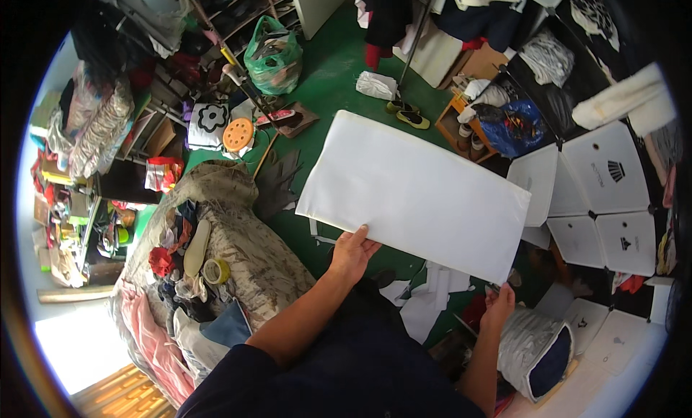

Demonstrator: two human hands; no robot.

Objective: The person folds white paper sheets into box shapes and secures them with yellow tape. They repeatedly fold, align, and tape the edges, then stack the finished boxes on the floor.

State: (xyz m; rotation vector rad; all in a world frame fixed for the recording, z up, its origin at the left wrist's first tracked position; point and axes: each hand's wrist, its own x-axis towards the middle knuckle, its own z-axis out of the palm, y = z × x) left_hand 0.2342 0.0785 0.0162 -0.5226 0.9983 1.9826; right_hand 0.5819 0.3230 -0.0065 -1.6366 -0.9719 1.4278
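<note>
A large white rectangular panel (pixel 414 194), smooth and slightly bowed, is held up in front of me above the floor. My left hand (pixel 353 253) grips its near long edge, thumb on top and fingers underneath. At the panel's near right corner, my right hand (pixel 499 301) has its fingers closed on the edge. A small dark bit shows at those fingertips, too small to name. Torn white pieces (pixel 430 295) lie on the floor below the panel.
At left, a camouflage-patterned cover (pixel 252 238) bears clothes, an insole (pixel 197 248) and a tape roll (pixel 215 271). White storage cubes (pixel 605 173) line the right. A green plastic bag (pixel 273 57), an orange round stool top (pixel 238 134) and shoes (pixel 412 118) are farther off on the green floor (pixel 328 79).
</note>
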